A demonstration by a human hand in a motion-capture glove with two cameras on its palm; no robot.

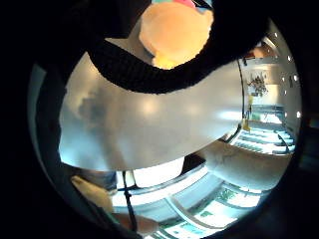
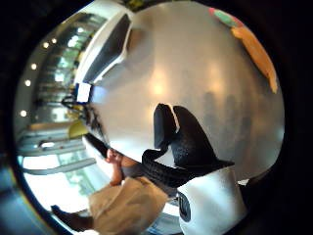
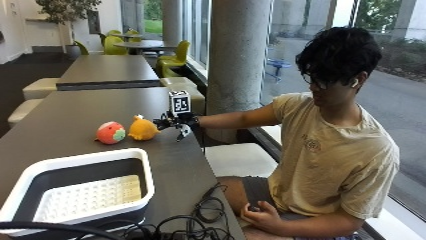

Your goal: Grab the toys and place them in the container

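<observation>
So the whole thing comes down to the gap between the right hand (image 3: pixel 174 121) and the orange toy (image 3: pixel 142 128): in the outside view the gloved hand hovers just over the desk (image 3: pixel 80 107) with its fingers aimed at the toy, and the toy sits just beyond the fingertips, near but apparently not touching. Straight past the orange toy, on the same line out from the hand, is the red toy (image 3: pixel 110 133), right beside the orange one, so there are 2 toys and the orange one is clearly the nearer. Neither toy has much of a long axis, both look like roundish plush blobs, so approach angle probably doesn't matter a lot. The thumb side palm view shows the gloved fingers (image 2: pixel 188 134) fairly straight and apart over bare desk, holding nothing, so the hand reads as unclenched and empty. In the little finger side view the orange toy (image 1: pixel 172 32) fills the space just past a black finger, which fits it being close to the palm but not gripped. The container (image 3: pixel 80 190), a white tub with a perforated insert, sits well off to the side of the hand, toward the near end of the desk, with nothing in it. The person's other hand is down in their lap, so it's all on the gloved one. Best guess: reach a bit further and close round the orange toy.
</observation>
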